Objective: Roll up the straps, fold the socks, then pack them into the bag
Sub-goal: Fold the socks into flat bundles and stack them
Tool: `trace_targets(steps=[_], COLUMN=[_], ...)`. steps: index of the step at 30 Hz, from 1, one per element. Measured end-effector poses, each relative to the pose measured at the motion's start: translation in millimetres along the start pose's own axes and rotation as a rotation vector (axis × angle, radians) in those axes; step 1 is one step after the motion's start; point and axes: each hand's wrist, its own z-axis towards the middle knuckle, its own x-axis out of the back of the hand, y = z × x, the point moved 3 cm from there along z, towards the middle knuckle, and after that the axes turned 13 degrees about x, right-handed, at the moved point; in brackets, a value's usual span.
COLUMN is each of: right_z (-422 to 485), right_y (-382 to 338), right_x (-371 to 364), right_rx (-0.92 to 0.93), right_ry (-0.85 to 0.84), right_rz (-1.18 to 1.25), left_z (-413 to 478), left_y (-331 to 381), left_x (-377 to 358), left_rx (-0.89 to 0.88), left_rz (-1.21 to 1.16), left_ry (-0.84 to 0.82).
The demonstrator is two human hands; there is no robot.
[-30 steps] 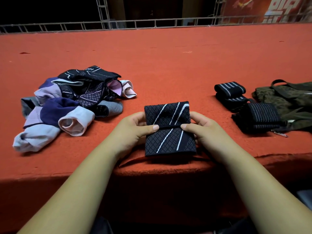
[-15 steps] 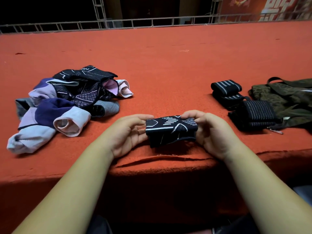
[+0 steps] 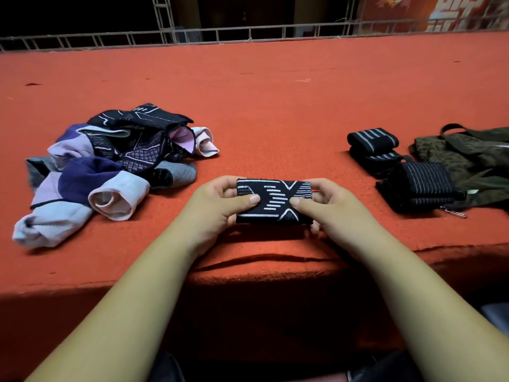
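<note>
A folded black sock with white line patterns lies flat near the front edge of the red carpeted surface. My left hand pinches its left end, thumb on top. My right hand pinches its right end the same way. A loose heap of socks, black, purple, grey and pale pink, lies to the left. Two rolled black straps with grey stripes sit to the right, beside an olive camouflage bag.
The red carpeted surface stretches far back to a metal truss rail. Its front edge drops off just below my wrists. A small metal clip lies by the nearer strap.
The sock was open and longer a second ago; both hands folded it over and turned it, so it now lies as a compact rectangle showing a different pattern.
</note>
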Motion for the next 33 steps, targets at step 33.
trace_targets(steps=[33], right_z=[108.5], right_y=[23.2], right_x=[62.2], right_rx=[0.125], right_ry=[0.31], right_rz=[-0.586], left_z=[149.1], left_y=[44.8], left_x=[-42.2], left_rx=[-0.277], left_rz=[0.582], left_ry=[0.452])
